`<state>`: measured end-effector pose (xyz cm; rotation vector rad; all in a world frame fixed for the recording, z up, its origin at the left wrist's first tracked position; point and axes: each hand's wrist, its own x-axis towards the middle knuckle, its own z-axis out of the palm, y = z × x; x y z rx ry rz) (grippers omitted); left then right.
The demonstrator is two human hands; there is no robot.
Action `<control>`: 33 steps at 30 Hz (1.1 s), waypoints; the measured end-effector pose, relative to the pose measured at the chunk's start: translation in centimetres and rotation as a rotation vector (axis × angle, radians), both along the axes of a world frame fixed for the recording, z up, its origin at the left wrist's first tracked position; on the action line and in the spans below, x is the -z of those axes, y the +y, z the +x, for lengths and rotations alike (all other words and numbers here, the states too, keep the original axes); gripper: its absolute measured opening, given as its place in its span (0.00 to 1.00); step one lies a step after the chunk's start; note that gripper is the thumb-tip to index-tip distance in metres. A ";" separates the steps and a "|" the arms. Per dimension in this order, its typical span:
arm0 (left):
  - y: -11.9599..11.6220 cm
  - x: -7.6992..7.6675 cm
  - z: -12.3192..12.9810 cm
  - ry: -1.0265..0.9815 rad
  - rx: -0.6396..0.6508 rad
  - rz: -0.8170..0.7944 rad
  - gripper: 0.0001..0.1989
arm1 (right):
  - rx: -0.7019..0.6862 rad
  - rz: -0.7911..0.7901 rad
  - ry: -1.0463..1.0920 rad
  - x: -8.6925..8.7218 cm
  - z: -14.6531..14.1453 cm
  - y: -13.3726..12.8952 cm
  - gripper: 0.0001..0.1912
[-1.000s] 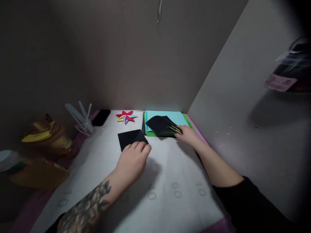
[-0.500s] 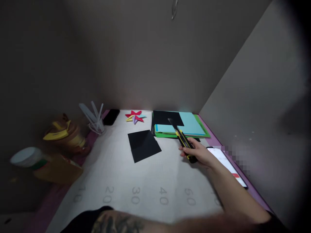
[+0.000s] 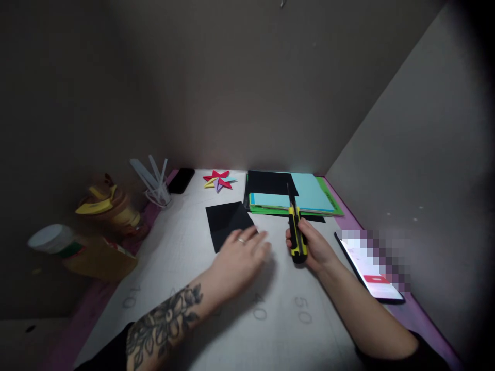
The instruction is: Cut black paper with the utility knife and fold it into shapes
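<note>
A yellow and black utility knife (image 3: 297, 234) points away from me with its blade out, and my right hand (image 3: 312, 243) is wrapped round the handle. Over the near right corner of a black paper square (image 3: 226, 219) hangs my left hand (image 3: 242, 257), fingers spread and a little blurred, a ring on one of them. It holds nothing, and whether it touches the paper I cannot tell. Behind the knife lies a stack of coloured paper (image 3: 315, 193) in light blue and green, with another black sheet (image 3: 270, 183) on top at its left.
A folded multicoloured paper star (image 3: 219, 181) and a dark phone (image 3: 181, 181) lie at the back. On the left stand a cup of white strips (image 3: 158, 193), a brown pot (image 3: 112, 211) and a white-capped bottle (image 3: 54, 239). A lit phone (image 3: 371, 270) is at the right.
My left hand has come up from the bottom edge to the black square. My right hand has turned the knife more upright. The view has shifted slightly.
</note>
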<state>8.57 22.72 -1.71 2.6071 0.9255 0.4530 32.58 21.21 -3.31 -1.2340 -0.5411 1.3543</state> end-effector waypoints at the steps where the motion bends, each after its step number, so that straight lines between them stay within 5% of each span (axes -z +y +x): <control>1: 1.0 0.3 -0.2 0.023 -0.019 0.012 0.17 | 0.030 -0.041 0.012 0.1 0.0 0.1 0.20; 5: 4.2 1.5 -1.9 0.247 -0.201 0.105 0.24 | 0.083 -0.171 0.032 0.4 0.3 0.6 0.24; 9: 4.9 2.5 -2.9 0.280 -0.206 0.094 0.31 | 0.053 -0.119 0.033 0.4 0.2 0.4 0.18; 15: 5.2 2.8 -3.4 0.226 -0.229 0.027 0.26 | -0.146 -0.039 -0.168 1.3 0.2 -0.2 0.17; 24: 5.8 2.9 -5.4 0.171 -0.138 0.023 0.25 | -0.431 0.083 -1.412 1.3 1.4 0.9 0.30; 29: 5.8 3.1 -4.7 0.256 -0.009 0.039 0.26 | -0.528 0.033 -1.836 0.9 0.5 2.8 0.28; 33: 5.8 3.7 -4.4 0.357 0.059 -0.001 0.35 | -0.583 0.065 -1.951 1.1 0.0 3.9 0.27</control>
